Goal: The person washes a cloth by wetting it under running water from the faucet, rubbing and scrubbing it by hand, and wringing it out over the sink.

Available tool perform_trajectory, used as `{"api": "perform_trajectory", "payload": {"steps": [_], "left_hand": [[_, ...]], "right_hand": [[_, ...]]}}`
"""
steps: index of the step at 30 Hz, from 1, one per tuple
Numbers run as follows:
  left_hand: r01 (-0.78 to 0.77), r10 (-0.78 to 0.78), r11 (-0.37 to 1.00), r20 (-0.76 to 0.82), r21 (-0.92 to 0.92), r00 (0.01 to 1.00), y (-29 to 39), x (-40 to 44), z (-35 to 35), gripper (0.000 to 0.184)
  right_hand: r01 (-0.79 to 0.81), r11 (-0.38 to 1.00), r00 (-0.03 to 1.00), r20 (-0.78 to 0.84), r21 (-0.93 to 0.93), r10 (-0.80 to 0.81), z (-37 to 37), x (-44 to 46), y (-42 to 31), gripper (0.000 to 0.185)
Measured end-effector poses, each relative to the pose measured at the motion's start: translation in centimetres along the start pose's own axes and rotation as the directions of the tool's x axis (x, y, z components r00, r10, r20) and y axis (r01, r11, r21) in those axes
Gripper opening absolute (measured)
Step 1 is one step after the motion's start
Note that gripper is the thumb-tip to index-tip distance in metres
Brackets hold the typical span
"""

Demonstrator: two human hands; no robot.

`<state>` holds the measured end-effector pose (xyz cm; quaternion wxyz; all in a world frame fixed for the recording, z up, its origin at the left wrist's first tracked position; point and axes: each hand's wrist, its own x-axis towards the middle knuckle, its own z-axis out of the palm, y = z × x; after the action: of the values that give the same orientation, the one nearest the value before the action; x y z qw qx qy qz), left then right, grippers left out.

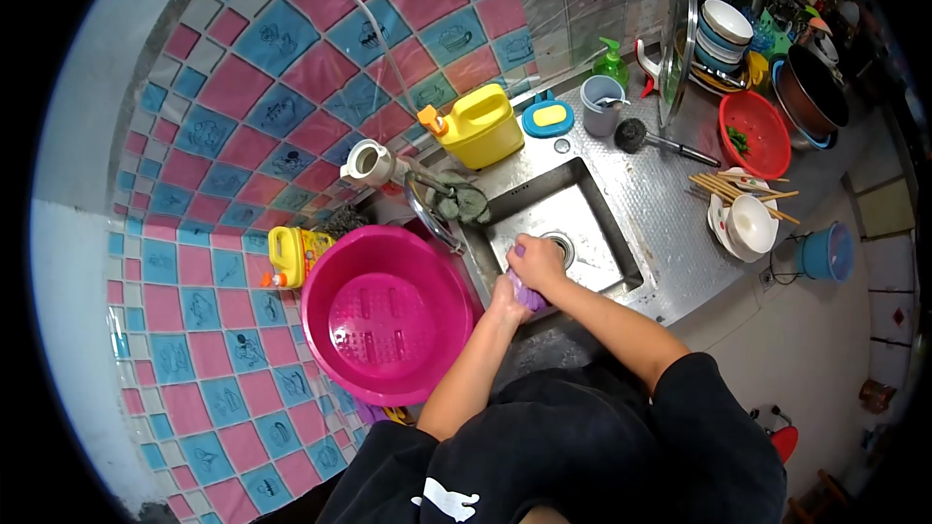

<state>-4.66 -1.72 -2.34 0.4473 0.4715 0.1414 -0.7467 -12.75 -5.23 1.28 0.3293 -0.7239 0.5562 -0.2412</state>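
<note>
Over the near edge of the steel sink (505,220), a purple cloth (527,297) is bunched between my two hands. My left hand (507,297) is wrapped round its lower part. Higher up, my right hand (537,260) grips the same cloth, with a bit of purple showing above the fingers. Part of the cloth is hidden by my fingers. Behind my hands the sink drain (560,247) is partly visible. A curved metal faucet (434,218) stands at the sink's left side, with a grey-green rag (458,202) beside it.
A large pink basin (325,330) sits left of the sink. Behind stand a yellow jug (482,126), a grey cup (600,116) and a green pump bottle (611,66). Rightward lie a scrub brush (633,135), a red bowl (762,131), white bowls (752,224) and chopsticks (723,186).
</note>
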Motion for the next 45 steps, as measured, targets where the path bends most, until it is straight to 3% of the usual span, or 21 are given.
{"api": "perform_trajectory", "payload": {"steps": [3,7,9,12,13,14,15,16,19,21,28,29,30,32,34,37,38,39,41,43,45], "left_hand": [[-0.010,0.011,0.999,0.044,-0.040,0.999,-0.2,-0.8,1.1,0.030],[-0.045,0.044,0.998,0.012,0.037,0.999,0.6,-0.8,-0.2,0.030],[-0.069,0.069,0.993,-0.002,0.098,0.998,1.1,-0.3,-0.8,0.030],[-0.122,0.119,0.977,0.027,0.177,0.993,1.5,0.7,-1.8,0.028],[-0.112,0.108,0.977,0.032,0.183,0.994,1.6,-0.6,-0.8,0.027],[-0.104,0.099,0.976,0.035,0.189,0.994,1.9,-1.7,0.2,0.027],[-0.107,0.102,0.976,0.033,0.190,0.994,2.2,-2.2,0.7,0.027],[-0.109,0.111,0.972,0.003,0.207,0.994,2.5,-2.4,1.0,0.027],[-0.130,0.141,0.963,-0.028,0.238,0.990,3.0,-1.6,0.2,0.028],[-0.142,0.155,0.957,-0.032,0.255,0.987,3.0,-0.5,-1.0,0.028],[-0.118,0.127,0.987,-0.076,0.110,0.989,3.3,1.7,-3.0,0.033],[-0.110,0.114,0.991,-0.038,0.080,0.993,3.6,1.4,-2.9,0.034],[-0.111,0.114,0.990,-0.038,0.082,0.993,3.9,1.7,-3.3,0.034],[-0.162,0.162,0.987,-0.009,0.005,0.987,4.6,3.2,-4.9,0.033],[-0.147,0.146,0.989,-0.055,-0.025,0.988,5.0,3.0,-5.0,0.024],[-0.230,0.235,0.951,0.003,0.205,0.972,4.6,1.8,-4.0,0.026],[-0.079,0.075,0.985,0.028,0.154,0.997,4.7,1.1,-3.2,0.027],[0.077,-0.084,0.991,0.061,0.107,0.995,4.7,0.8,-2.7,0.029],[0.084,-0.094,0.988,0.067,0.131,0.993,4.1,1.6,-2.7,0.030],[0.096,-0.108,0.983,0.068,0.156,0.992,2.5,2.6,-3.6,0.032],[-0.370,0.296,0.878,0.264,0.302,0.918,0.1,3.1,-5.1,0.029]], "right_hand": [[0.029,0.998,0.999,0.025,-0.056,-0.028,0.8,-0.8,-0.1,0.019],[0.192,0.963,0.978,-0.115,0.190,-0.172,0.7,-3.6,-2.0,0.016],[-0.012,0.987,0.997,-0.067,0.160,0.023,1.2,-1.9,0.1,0.014],[0.027,1.000,0.983,-0.184,0.003,-0.026,1.6,0.4,3.1,0.015],[-0.101,0.989,0.989,-0.095,0.110,0.111,1.8,1.1,4.4,0.017],[-0.232,0.951,0.972,0.009,0.205,0.236,2.0,1.7,5.7,0.018],[-0.376,0.738,0.924,0.173,0.561,0.340,2.2,2.2,7.0,0.026],[-0.583,0.448,0.808,0.430,0.678,0.402,2.0,2.7,7.8,0.036],[-0.527,0.584,0.836,0.501,0.617,0.225,2.0,2.2,9.6,0.031],[-0.308,0.833,0.863,0.503,0.460,0.042,2.8,2.0,11.1,0.027],[-0.130,0.964,0.991,0.013,0.232,0.130,2.7,-0.6,8.1,0.043],[-0.107,0.969,0.992,0.095,0.224,0.087,3.5,-0.6,9.4,0.049],[-0.107,0.968,0.992,0.095,0.226,0.087,2.5,-0.3,9.4,0.049],[-0.542,0.829,0.623,0.728,0.138,0.287,-0.4,0.9,8.8,0.046],[-0.539,0.819,0.674,0.684,0.198,0.279,-1.3,0.8,8.9,0.036],[-0.555,0.527,0.825,0.507,0.643,0.251,-1.6,0.4,8.7,0.027],[-0.555,0.528,0.825,0.505,0.643,0.253,-1.1,-0.2,8.9,0.027],[-0.427,0.560,0.903,0.369,0.710,0.220,-1.3,-0.7,7.5,0.029],[-0.006,0.717,1.000,-0.002,0.697,0.011,-0.4,-1.6,4.7,0.031],[0.369,0.810,0.929,-0.210,0.455,-0.305,0.1,-3.3,0.4,0.026],[0.461,0.819,0.887,-0.204,0.341,-0.415,-0.2,-4.1,-2.1,0.023]]}}
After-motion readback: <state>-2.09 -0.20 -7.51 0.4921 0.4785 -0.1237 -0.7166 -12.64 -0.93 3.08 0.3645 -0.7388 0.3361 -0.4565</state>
